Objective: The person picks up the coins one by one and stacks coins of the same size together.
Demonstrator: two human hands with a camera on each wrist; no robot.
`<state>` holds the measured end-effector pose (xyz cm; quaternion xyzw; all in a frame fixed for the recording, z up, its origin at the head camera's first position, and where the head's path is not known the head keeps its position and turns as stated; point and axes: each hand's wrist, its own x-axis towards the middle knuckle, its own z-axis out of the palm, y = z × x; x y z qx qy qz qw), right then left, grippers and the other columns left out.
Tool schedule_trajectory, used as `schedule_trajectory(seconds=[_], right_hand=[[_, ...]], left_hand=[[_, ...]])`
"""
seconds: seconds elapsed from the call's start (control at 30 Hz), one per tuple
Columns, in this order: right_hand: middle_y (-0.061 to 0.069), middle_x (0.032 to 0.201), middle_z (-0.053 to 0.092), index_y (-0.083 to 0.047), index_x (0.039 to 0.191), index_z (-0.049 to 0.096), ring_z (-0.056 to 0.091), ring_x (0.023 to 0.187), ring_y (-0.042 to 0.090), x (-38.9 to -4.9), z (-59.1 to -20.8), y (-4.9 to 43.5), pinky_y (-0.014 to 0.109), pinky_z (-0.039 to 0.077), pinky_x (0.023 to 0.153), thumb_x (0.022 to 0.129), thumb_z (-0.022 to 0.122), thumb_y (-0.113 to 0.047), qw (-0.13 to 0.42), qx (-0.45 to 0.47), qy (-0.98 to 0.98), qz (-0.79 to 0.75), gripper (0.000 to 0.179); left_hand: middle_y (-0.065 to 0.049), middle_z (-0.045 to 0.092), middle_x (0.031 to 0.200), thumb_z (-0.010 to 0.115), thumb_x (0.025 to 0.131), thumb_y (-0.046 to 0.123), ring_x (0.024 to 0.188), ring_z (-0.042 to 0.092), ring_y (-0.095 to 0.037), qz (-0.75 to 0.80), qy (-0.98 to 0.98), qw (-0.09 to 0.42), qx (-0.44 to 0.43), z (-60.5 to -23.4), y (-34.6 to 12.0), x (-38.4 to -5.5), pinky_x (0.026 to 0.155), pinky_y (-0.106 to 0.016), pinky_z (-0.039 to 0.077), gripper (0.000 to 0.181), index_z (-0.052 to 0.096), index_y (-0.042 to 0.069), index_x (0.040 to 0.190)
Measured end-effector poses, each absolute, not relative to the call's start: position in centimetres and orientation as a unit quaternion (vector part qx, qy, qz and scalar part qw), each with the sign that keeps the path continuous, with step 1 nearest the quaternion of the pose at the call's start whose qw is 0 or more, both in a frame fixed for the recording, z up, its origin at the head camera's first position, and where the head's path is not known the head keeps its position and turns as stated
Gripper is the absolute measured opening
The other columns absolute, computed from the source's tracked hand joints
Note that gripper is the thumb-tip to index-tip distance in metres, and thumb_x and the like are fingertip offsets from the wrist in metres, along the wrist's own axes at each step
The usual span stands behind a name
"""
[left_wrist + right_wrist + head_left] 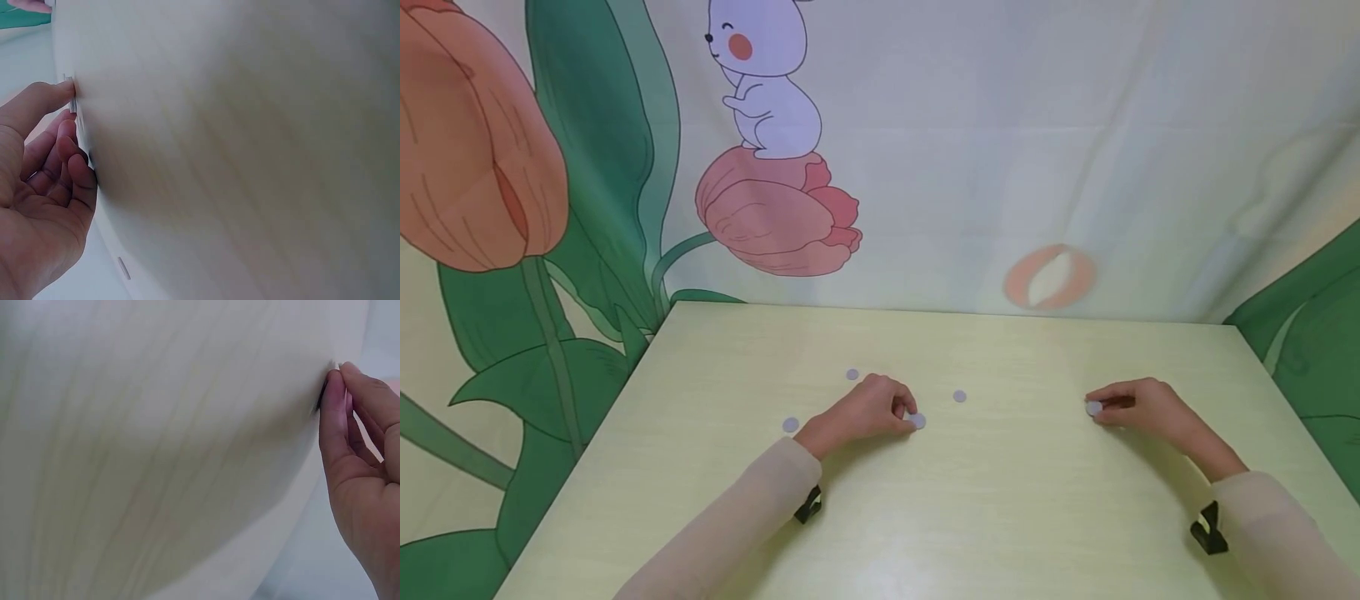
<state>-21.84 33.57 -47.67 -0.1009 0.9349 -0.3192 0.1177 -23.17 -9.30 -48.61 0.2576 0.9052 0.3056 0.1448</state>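
My left hand point(874, 407) is just left of the table's middle. Its thumb and fingers pinch the edge of a silver-grey coin point(918, 421) low over the tabletop. In the left wrist view this coin point(72, 95) appears nearly edge-on, beside the thumb tip. Further right, my right hand point(1152, 410) holds another plain coin point(1094, 408) between thumb and fingertips. The right wrist view has the right hand point(365, 444) with its fingertips together near the table, the coin mostly hidden behind them. Between the hands lies a third coin point(960, 396).
Two more coins lie on the pale wooden table point(1000, 517), one coin point(852, 374) behind the left hand and one coin point(791, 425) near the left wrist. Behind the table's far edge hangs a printed curtain point(955, 167) with tulips and a white animal.
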Motion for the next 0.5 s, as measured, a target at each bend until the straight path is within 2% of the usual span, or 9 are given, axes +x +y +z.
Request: schedule_trajectory(seconds=[0.1, 0.23, 0.37, 0.5], right_hand=[[0.010, 0.109, 0.069, -0.012, 0.110, 0.071, 0.062, 0.100, 0.025, -22.1, -47.8, 33.4, 0.021, 0.049, 0.071, 0.082, 0.074, -0.033, 0.105, -0.109, 0.941, -0.301, 0.036], [0.006, 0.099, 0.071, -0.012, 0.104, 0.073, 0.063, 0.088, 0.017, -22.3, -48.2, 32.9, 0.021, 0.049, 0.067, 0.078, 0.077, -0.032, 0.089, -0.127, 0.943, -0.295, 0.034], [0.000, 0.092, 0.072, -0.013, 0.104, 0.073, 0.063, 0.081, 0.008, -22.4, -48.6, 31.9, 0.021, 0.049, 0.066, 0.078, 0.078, -0.029, 0.080, -0.144, 0.936, -0.312, 0.031], [-0.002, 0.089, 0.071, -0.012, 0.103, 0.072, 0.063, 0.078, 0.006, -22.5, -48.7, 30.2, 0.021, 0.049, 0.065, 0.078, 0.078, -0.024, 0.088, -0.155, 0.924, -0.338, 0.029]], left_hand=[[0.003, 0.055, 0.065, 0.075, 0.081, 0.022, 0.061, 0.046, -0.008, 0.305, 0.905, 0.148, 0.255, -48.6, -9.3, -23.1, 0.062, -0.022, 0.039, 0.013, 0.070, 0.012, 0.086], [0.003, 0.055, 0.064, 0.075, 0.081, 0.023, 0.061, 0.047, -0.008, 0.304, 0.906, 0.153, 0.252, -48.5, -9.2, -23.1, 0.062, -0.022, 0.039, 0.012, 0.070, 0.012, 0.087], [0.002, 0.055, 0.065, 0.075, 0.081, 0.021, 0.061, 0.047, -0.008, 0.306, 0.905, 0.152, 0.253, -48.4, -9.3, -23.1, 0.062, -0.022, 0.039, 0.012, 0.070, 0.012, 0.087], [0.002, 0.055, 0.065, 0.075, 0.081, 0.021, 0.061, 0.046, -0.008, 0.307, 0.904, 0.151, 0.255, -48.4, -9.3, -23.1, 0.062, -0.022, 0.039, 0.013, 0.070, 0.011, 0.087]])
